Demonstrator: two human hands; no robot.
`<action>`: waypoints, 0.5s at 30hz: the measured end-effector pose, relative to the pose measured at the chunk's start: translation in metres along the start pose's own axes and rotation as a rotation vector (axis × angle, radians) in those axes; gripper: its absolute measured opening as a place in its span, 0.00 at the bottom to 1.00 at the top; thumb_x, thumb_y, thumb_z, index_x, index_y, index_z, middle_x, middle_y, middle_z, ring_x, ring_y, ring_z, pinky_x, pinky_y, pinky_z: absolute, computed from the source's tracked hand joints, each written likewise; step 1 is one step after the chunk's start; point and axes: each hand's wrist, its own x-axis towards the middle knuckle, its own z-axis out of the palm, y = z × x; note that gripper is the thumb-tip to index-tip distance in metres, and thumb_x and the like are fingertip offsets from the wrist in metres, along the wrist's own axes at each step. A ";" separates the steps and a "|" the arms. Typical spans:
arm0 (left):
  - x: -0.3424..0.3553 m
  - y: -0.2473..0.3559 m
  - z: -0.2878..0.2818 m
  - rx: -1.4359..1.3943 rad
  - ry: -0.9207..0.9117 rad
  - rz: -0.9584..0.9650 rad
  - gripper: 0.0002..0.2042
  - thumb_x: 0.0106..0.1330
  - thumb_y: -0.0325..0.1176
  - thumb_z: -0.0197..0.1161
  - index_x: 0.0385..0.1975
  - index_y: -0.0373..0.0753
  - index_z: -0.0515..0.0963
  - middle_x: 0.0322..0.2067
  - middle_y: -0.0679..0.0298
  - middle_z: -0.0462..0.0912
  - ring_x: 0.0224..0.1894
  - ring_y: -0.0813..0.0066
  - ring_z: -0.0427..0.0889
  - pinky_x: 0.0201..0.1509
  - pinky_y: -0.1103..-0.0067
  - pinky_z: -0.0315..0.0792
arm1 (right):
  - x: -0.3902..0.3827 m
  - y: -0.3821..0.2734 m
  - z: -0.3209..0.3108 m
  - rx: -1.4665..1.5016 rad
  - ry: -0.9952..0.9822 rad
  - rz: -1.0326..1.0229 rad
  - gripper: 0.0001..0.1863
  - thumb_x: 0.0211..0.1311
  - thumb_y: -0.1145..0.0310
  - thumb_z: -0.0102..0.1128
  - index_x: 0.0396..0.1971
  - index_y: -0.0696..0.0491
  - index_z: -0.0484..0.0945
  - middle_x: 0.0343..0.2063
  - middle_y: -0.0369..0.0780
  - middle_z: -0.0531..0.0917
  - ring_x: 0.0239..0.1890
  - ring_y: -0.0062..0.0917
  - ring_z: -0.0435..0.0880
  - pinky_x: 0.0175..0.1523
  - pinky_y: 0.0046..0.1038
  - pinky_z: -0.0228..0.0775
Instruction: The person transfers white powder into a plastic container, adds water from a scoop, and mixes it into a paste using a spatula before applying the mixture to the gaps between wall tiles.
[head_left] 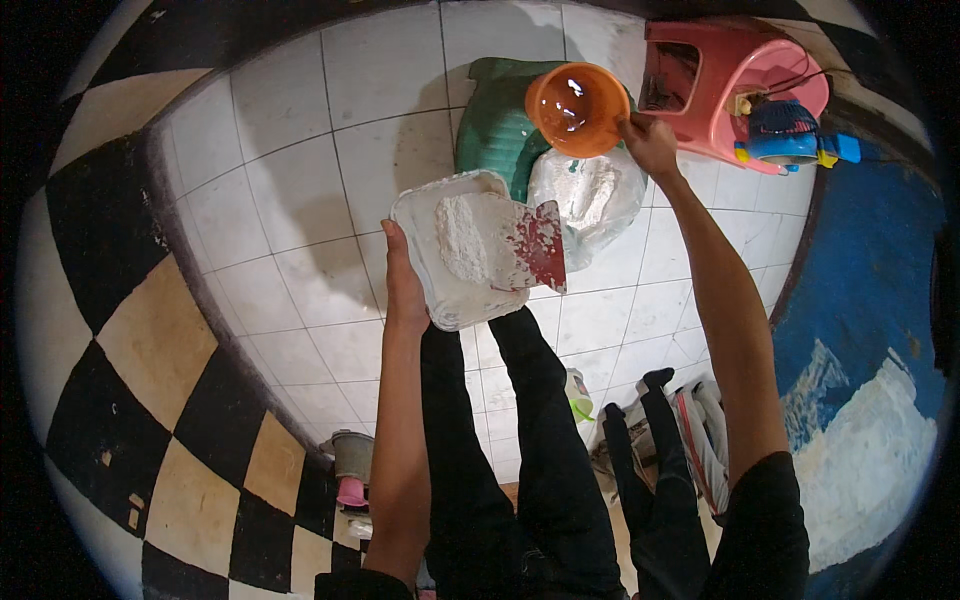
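My left hand (405,275) grips the near left side of a scuffed white plastic tub (450,305) holding a mound of white powder (460,240). A powder-smeared red scraper (540,245) lies across the tub's right side. My right hand (650,145) is closed on the handle of an orange plastic dipper (577,110) with shiny liquid inside. Beneath the dipper are a green ridged plastic object (490,115) and a translucent plastic bag of white powder (590,195).
A pink stool (675,125) with a blue tool (785,145) on it stands upper right. A checkered wall (150,350) runs left, a blue, white-patched wall (870,250) right. A bucket (353,455) and dark trouser legs (655,430), wearer unclear, are low in view.
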 end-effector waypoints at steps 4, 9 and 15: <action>-0.001 0.002 -0.003 0.021 0.044 -0.008 0.42 0.67 0.68 0.35 0.67 0.35 0.55 0.63 0.53 0.64 0.65 0.60 0.65 0.68 0.67 0.61 | 0.006 -0.013 -0.007 -0.019 -0.071 -0.057 0.24 0.62 0.45 0.53 0.35 0.53 0.85 0.23 0.45 0.85 0.31 0.39 0.86 0.39 0.40 0.75; -0.005 0.012 0.011 0.046 0.050 -0.005 0.42 0.66 0.69 0.37 0.67 0.36 0.54 0.63 0.52 0.63 0.65 0.59 0.65 0.68 0.67 0.61 | 0.017 -0.003 -0.013 -0.038 -0.114 -0.103 0.24 0.64 0.47 0.52 0.38 0.55 0.83 0.27 0.48 0.84 0.33 0.42 0.85 0.39 0.40 0.73; -0.006 0.014 0.014 0.005 0.050 -0.006 0.43 0.66 0.69 0.37 0.67 0.36 0.54 0.63 0.52 0.63 0.65 0.59 0.65 0.68 0.67 0.61 | 0.014 -0.017 -0.019 -0.056 -0.159 -0.120 0.27 0.65 0.44 0.48 0.38 0.55 0.82 0.28 0.50 0.84 0.36 0.47 0.84 0.42 0.44 0.73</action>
